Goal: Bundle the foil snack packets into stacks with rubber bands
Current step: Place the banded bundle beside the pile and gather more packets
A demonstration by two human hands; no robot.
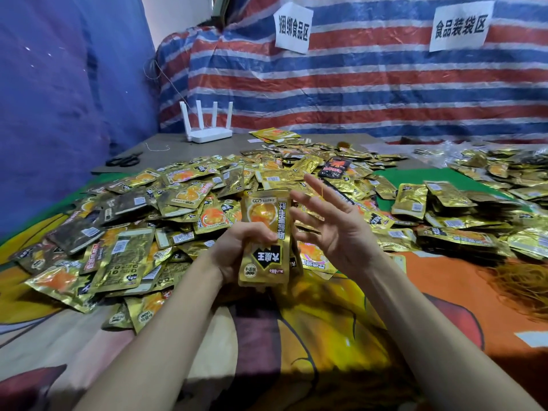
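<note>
My left hand (237, 250) grips a stack of gold foil snack packets (265, 232) upright at the centre, its printed face towards me. My right hand (332, 223) is just to the right of the stack, fingers spread and straight, with a thin yellow rubber band (321, 193) stretched around them. A big loose heap of the same gold packets (133, 221) covers the surface to the left and behind. Bundled stacks (439, 209) lie to the right.
A pile of orange rubber bands (522, 283) lies at the right edge. A white router (207, 126) and black scissors (123, 160) sit at the back left. A striped tarp (355, 84) with two paper signs hangs behind. A colourful printed cloth (296, 336) covers the near surface.
</note>
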